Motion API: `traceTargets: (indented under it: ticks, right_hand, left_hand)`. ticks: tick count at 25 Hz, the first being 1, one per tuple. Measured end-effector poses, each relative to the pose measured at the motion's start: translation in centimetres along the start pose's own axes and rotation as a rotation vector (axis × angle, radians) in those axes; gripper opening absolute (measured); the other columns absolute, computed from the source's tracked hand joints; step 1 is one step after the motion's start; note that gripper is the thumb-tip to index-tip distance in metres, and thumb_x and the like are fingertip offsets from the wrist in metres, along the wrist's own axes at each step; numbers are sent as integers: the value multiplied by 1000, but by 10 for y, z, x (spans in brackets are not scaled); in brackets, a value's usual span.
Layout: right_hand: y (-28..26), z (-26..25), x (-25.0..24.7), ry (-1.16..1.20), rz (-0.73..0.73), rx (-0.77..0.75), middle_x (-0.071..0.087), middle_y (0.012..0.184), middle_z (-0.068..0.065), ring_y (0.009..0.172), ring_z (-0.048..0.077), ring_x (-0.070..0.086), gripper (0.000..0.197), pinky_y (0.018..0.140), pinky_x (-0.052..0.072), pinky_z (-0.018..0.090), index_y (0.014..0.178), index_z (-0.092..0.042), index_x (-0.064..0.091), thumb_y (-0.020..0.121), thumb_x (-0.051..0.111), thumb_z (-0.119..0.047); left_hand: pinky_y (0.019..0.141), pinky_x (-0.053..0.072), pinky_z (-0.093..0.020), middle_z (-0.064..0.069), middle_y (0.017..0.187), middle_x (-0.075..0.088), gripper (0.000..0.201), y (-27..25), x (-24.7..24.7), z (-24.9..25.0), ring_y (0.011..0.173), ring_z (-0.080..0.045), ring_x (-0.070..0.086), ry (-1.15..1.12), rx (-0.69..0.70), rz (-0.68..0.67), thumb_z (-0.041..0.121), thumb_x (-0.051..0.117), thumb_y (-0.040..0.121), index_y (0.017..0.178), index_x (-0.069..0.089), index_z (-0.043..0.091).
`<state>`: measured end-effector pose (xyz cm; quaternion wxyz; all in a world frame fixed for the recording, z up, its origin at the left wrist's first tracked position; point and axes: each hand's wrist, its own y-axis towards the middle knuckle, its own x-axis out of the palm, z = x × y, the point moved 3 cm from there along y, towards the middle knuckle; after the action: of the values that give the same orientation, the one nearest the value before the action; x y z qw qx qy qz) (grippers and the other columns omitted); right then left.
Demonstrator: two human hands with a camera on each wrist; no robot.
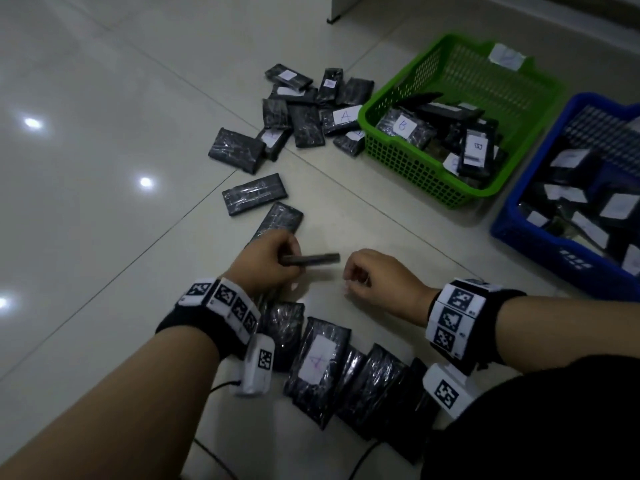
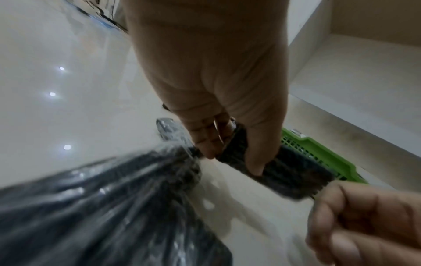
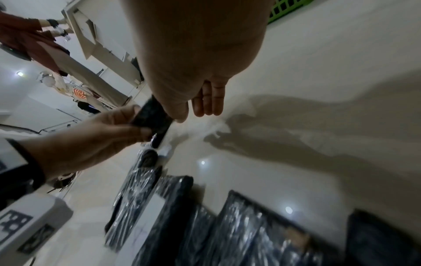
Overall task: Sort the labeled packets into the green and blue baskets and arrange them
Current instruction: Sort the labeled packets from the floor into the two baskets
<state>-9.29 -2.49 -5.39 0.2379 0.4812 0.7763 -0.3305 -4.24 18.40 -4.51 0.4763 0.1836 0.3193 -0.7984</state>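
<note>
My left hand [image 1: 287, 261] grips a black wrapped packet [image 1: 313, 259] by one end and holds it edge-on above the floor; its label does not show. In the left wrist view, thumb and fingers [image 2: 232, 162] pinch this packet [image 2: 284, 172]. My right hand [image 1: 353, 277] hovers at the packet's free end, fingers relaxed and empty; whether it touches is unclear. The green basket [image 1: 415, 168] at the upper right holds packets marked B. To its right, the blue basket [image 1: 540, 244] holds several labeled packets. In the right wrist view my right hand [image 3: 196, 111] is beside the packet [image 3: 152, 117].
A pile of packets [image 1: 304, 109] lies on the tiled floor left of the green basket, one marked A. Two single packets [image 1: 254, 199] lie closer in. A row of packets [image 1: 318, 368] lies under my wrists. White furniture [image 1: 346, 8] stands at the back.
</note>
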Motion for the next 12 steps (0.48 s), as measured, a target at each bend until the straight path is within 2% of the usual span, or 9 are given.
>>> traceTargets:
  ticks: [3, 5, 7, 9, 10, 12]
  right_hand:
    - [-2, -21, 30, -194, -273, -171, 49, 109, -4, 99, 9, 44, 49, 80, 41, 25, 113, -23, 53, 73, 72, -45]
    - [-1, -28, 44, -395, -413, -272, 43, 118, -2, 108, 13, 37, 63, 83, 43, 31, 120, -25, 48, 69, 73, -52]
    - [1, -32, 46, -437, -437, -279, 41, 118, 0, 110, 17, 37, 59, 82, 43, 33, 115, -21, 51, 69, 75, -48]
    - [1, -34, 45, -385, -444, -257, 42, 116, 2, 107, 21, 43, 54, 78, 43, 34, 111, -17, 50, 70, 77, -40]
    - [-1, -33, 44, -361, -468, -255, 43, 116, 4, 106, 23, 46, 57, 78, 43, 34, 115, -16, 48, 71, 77, -37]
    - [-7, -32, 44, -389, -554, -299, 40, 121, 7, 108, 23, 45, 71, 79, 46, 35, 130, -21, 41, 71, 78, -35]
  left_hand:
    - [74, 50, -39, -4, 86, 67, 23, -5, -13, -6, 76, -21, 64, -185, -56, 87, 24, 61, 64, 77, 42, 25]
    - [65, 44, -34, -2, 73, 60, 30, -6, -15, -8, 61, -14, 54, -235, -61, 129, 25, 66, 64, 75, 38, 24]
    - [61, 41, -32, -2, 76, 58, 40, -4, -14, -7, 61, -13, 48, -245, -32, 135, 25, 78, 67, 76, 39, 26]
    - [61, 42, -30, -4, 85, 60, 39, -1, -13, -5, 62, -14, 51, -265, -8, 154, 22, 81, 70, 79, 43, 27]
    - [62, 45, -32, -4, 88, 60, 36, 0, -13, -3, 62, -14, 52, -280, -4, 168, 19, 79, 71, 81, 45, 27]
    - [64, 49, -44, -3, 93, 62, 31, 3, -14, 1, 65, -17, 55, -328, 5, 190, 18, 74, 69, 86, 49, 28]
